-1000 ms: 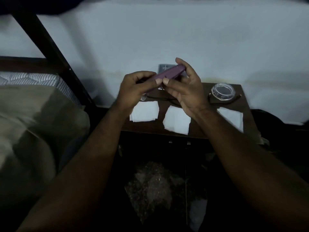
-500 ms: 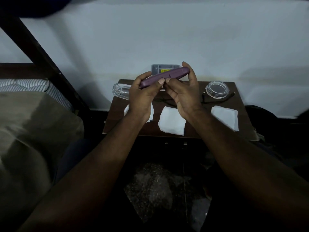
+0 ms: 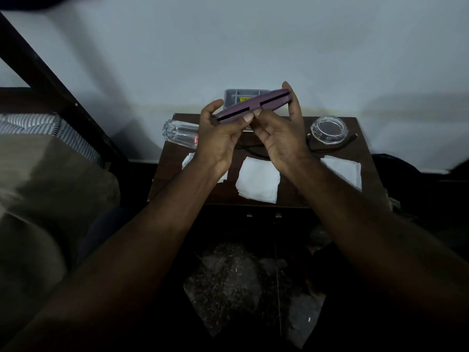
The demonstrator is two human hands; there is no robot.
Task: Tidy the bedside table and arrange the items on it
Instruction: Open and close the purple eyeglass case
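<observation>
A flat purple case (image 3: 253, 105) is held edge-on above the brown bedside table (image 3: 365, 158). My left hand (image 3: 218, 141) grips its left end, thumb on the near edge. My right hand (image 3: 281, 133) holds the right end, fingers behind it and thumb at the middle. On the table lie a clear glass (image 3: 180, 133) on its side at the left, a round glass ashtray (image 3: 329, 129) at the right, a thin dark cable (image 3: 327, 148), and three white tissues (image 3: 258, 180) along the front. A grey tray (image 3: 241, 96) stands at the back, partly hidden by the case.
A bed with a striped mattress (image 3: 40, 125) and beige cover (image 3: 45, 189) lies left, behind a dark slanted frame post (image 3: 50, 80). A white wall (image 3: 228, 41) backs the table. Dark speckled floor (image 3: 236, 278) lies below my arms.
Both hands have turned the purple case so its slotted edge faces me, and lifted it a little. The view has shifted, showing the glass at the left.
</observation>
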